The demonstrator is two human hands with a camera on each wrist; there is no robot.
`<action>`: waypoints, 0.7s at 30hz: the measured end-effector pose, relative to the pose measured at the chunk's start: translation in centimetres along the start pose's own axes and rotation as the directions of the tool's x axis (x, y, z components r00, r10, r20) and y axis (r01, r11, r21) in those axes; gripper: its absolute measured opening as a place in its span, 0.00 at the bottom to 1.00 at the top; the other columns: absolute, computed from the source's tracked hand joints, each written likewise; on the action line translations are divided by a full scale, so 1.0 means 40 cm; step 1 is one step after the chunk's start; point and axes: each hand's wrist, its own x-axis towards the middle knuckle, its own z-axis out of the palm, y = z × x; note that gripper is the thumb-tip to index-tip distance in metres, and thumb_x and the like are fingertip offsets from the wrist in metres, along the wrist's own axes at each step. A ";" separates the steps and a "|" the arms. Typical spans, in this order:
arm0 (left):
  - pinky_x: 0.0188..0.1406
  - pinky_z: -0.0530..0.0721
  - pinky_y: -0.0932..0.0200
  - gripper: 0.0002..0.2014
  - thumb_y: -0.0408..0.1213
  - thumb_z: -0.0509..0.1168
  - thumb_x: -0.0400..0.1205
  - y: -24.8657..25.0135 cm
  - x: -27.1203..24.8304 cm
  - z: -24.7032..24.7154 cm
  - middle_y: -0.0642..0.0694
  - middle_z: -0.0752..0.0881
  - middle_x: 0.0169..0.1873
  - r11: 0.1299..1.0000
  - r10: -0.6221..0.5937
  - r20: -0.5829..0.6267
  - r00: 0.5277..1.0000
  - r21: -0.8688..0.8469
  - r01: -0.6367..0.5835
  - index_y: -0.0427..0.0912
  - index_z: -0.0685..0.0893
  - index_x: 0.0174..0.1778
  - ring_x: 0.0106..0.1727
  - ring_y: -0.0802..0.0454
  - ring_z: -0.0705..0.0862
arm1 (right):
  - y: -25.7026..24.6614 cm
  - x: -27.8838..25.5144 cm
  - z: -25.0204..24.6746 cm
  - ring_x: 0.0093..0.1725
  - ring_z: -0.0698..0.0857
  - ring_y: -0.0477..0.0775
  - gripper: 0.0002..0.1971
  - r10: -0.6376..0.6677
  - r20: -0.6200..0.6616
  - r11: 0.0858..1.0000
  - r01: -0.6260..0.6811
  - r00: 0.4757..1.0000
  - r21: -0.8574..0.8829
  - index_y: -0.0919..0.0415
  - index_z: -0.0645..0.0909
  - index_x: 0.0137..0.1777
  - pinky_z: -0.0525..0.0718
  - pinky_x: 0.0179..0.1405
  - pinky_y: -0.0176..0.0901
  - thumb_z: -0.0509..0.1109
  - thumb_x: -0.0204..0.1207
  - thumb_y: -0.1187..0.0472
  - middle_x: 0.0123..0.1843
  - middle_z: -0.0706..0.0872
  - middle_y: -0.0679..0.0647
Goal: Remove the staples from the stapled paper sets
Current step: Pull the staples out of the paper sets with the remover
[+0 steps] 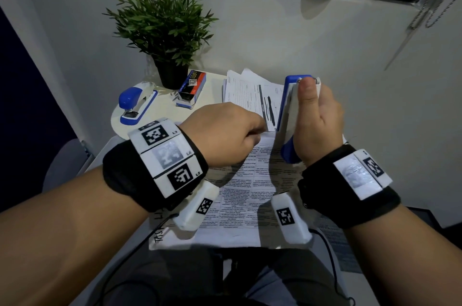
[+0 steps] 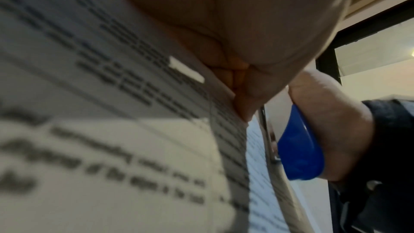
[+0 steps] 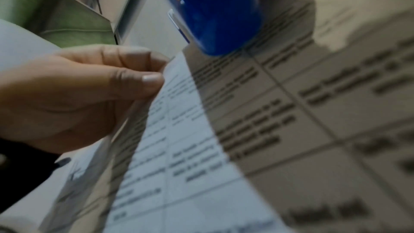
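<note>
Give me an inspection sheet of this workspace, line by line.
Surface: pale desk, mostly covered with paper.
Job's things: printed paper set lifted at a corner; paper pile behind; blue stapler.
Clutter: second stapler, staple box, potted plant.
Hands: left hand pinches the sheet corner; right hand grips the blue stapler upright.
Cables: black cable from the wrist units.
Surroundings: white wall.

The left wrist band [image 1: 165, 155] carries the labels "L3", "L6" and "L5" beside its square markers. Print on the paper sheets [image 1: 240, 180] and on the staple box [image 1: 192, 88] is too blurred to read
</note>
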 end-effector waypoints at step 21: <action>0.45 0.86 0.50 0.24 0.62 0.70 0.59 0.028 0.025 0.020 0.53 0.88 0.38 0.899 -0.083 0.080 0.993 -0.425 0.109 0.49 0.85 0.43 0.42 0.54 0.86 | -0.052 -0.011 0.009 0.28 0.74 0.33 0.17 -0.105 -0.063 0.977 0.115 0.992 0.180 0.47 0.65 0.32 0.66 0.29 0.25 0.49 0.73 0.37 0.26 0.76 0.29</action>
